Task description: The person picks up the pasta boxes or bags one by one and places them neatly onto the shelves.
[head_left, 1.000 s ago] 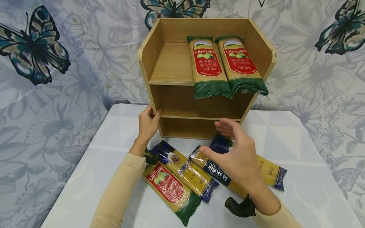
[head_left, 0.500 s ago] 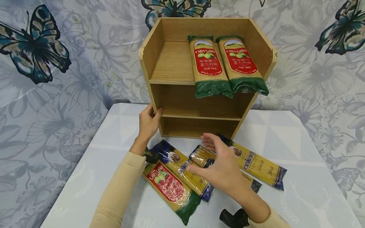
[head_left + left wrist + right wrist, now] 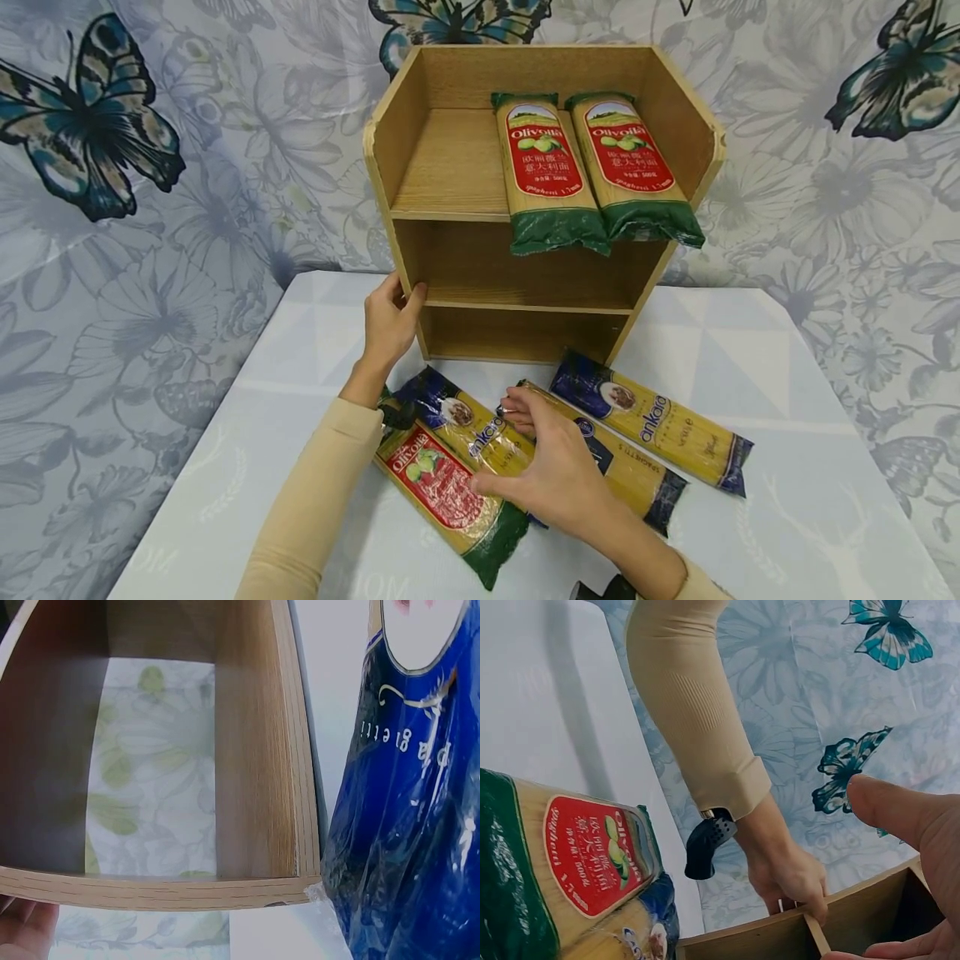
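Note:
My left hand (image 3: pixel 392 325) grips the left side board of a wooden shelf (image 3: pixel 450 167), thumb at its front edge. In the left wrist view, fingertips (image 3: pixel 26 926) show at the board's edge. My right hand (image 3: pixel 558 475) hovers over the spaghetti packs, thumb and fingers spread apart with nothing between them. Beneath it lie a green-ended Olivoila pack (image 3: pixel 442 492) and a blue-ended Ankara pack (image 3: pixel 483 433), partly hidden by the hand. To its right are a dark-ended spaghetti pack (image 3: pixel 637 475) and another Ankara pack (image 3: pixel 660 421).
Two Olivoila packs, one left (image 3: pixel 546 158) and one right (image 3: pixel 633 154), lie side by side on the shelf's top tier, their green ends overhanging its front. The shelf stands at the back of the white table (image 3: pixel 810 467), before a butterfly-patterned wall cloth (image 3: pixel 180 275).
My right hand has moved left and toward me, from over the right-hand packs to above the Olivoila and left Ankara packs. The left hand stays on the shelf.

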The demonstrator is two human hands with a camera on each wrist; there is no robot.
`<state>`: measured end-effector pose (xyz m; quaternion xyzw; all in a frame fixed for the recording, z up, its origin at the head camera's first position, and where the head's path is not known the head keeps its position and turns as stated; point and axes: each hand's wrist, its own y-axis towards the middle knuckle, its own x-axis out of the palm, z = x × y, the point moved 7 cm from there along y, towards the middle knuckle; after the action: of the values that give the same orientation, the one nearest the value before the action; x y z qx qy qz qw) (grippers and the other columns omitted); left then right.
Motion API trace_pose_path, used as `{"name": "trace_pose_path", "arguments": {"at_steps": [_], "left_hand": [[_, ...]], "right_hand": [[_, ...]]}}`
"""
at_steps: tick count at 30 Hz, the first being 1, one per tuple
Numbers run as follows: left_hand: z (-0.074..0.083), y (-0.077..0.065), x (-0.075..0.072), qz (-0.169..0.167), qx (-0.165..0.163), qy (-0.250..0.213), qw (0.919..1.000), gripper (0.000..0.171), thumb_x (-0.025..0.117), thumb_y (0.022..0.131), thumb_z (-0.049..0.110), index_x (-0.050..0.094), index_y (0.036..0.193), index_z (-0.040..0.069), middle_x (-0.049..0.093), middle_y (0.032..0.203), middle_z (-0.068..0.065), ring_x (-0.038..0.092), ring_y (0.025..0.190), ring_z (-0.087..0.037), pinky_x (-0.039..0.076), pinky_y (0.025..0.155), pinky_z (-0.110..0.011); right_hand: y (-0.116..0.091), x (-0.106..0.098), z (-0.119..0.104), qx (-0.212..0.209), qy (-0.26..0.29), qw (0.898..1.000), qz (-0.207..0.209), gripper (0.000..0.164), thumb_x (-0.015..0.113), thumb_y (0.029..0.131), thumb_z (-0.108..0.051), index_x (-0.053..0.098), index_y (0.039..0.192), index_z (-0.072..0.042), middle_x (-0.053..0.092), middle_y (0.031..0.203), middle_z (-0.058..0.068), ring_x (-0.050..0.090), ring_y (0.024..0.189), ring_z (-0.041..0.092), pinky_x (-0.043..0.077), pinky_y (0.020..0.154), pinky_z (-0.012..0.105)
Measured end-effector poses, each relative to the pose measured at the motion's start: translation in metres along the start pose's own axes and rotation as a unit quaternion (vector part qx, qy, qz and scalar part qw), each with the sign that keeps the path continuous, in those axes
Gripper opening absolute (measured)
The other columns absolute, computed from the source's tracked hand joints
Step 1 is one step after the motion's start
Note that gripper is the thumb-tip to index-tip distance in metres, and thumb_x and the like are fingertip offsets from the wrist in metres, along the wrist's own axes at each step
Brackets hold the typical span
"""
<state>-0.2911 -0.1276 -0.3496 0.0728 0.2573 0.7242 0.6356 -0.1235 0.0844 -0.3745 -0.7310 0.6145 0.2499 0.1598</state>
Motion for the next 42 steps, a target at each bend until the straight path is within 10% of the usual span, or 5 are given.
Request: {"name": "trace_pose_path", "arguments": {"at_steps": [28, 42], "left_hand": [[0.0, 0.012, -0.007, -0.05, -0.008, 0.023, 0.9984, 0.038, 0.069, 0.094, -0.004, 0.061, 0.131, -0.011, 0.068, 0.117, -0.031, 0.067, 0.112, -0.042, 0.056, 0.093, -0.05], [0.001, 0.012, -0.007, -0.056, -0.023, 0.016, 0.9981, 0.041, 0.07, 0.094, -0.004, 0.059, 0.132, -0.012, 0.067, 0.118, -0.031, 0.067, 0.113, -0.041, 0.055, 0.094, -0.05]], "right_hand": [[-0.017, 0.062, 0.037, 0.109, -0.067, 0.979, -0.16, 0.111, 0.092, 0.059, -0.064, 0.053, 0.136, 0.006, 0.067, 0.113, 0.012, 0.065, 0.1, 0.025, 0.057, 0.087, 0.05], [-0.02, 0.072, 0.043, 0.093, -0.119, 0.977, -0.153, 0.117, 0.094, 0.056, -0.063, 0.052, 0.137, 0.011, 0.059, 0.131, 0.028, 0.058, 0.119, 0.044, 0.051, 0.094, 0.064]]}}
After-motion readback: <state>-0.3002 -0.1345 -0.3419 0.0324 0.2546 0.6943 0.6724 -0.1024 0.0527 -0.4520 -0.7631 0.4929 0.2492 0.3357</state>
